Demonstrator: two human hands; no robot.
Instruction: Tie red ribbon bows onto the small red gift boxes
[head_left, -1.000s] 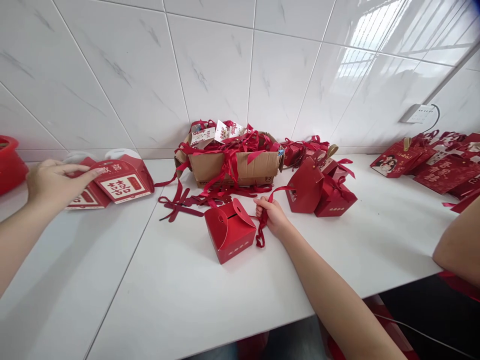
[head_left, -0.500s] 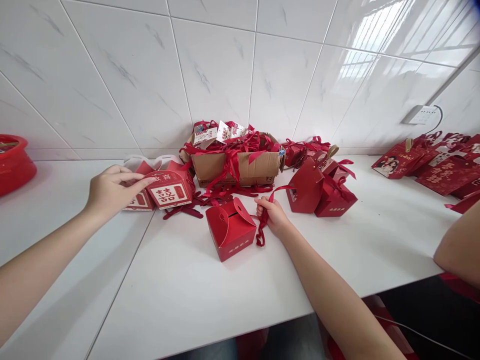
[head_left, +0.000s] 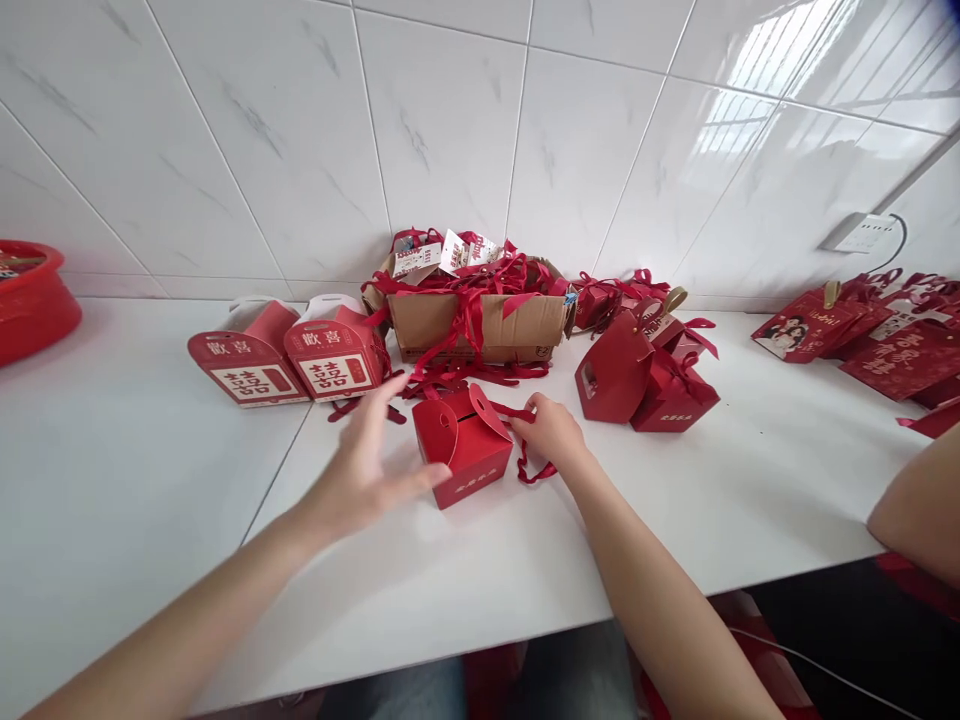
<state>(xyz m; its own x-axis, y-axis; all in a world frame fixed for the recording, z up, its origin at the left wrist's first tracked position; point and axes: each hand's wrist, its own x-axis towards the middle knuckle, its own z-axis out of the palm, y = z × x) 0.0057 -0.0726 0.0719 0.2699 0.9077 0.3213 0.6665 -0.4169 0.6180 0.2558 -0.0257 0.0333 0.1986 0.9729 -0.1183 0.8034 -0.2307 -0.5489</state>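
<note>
A red gift box (head_left: 472, 462) with curved, interlocked top flaps stands near the middle of the white table. My left hand (head_left: 361, 478) is just to its left, thumb and fingers spread, holding nothing; its thumb overlaps the box's left front edge in view. On the box's right side my right hand (head_left: 551, 428) pinches a dark red ribbon (head_left: 536, 473), part of which lies curled on the table below the fingers. Two red and white boxes (head_left: 251, 375) with printed characters stand side by side at the left, untouched.
Behind is a cardboard box (head_left: 480, 325) heaped with ribbons and tags. Finished-looking red boxes (head_left: 675, 400) stand right of it, with red bags (head_left: 802, 325) farther right. A red basin (head_left: 34, 310) is far left. A person's arm (head_left: 919, 505) shows at the right edge.
My left hand has let go of the printed box at the left and moved right and down beside the red box. My right hand has shifted slightly, lowering the ribbon toward the box.
</note>
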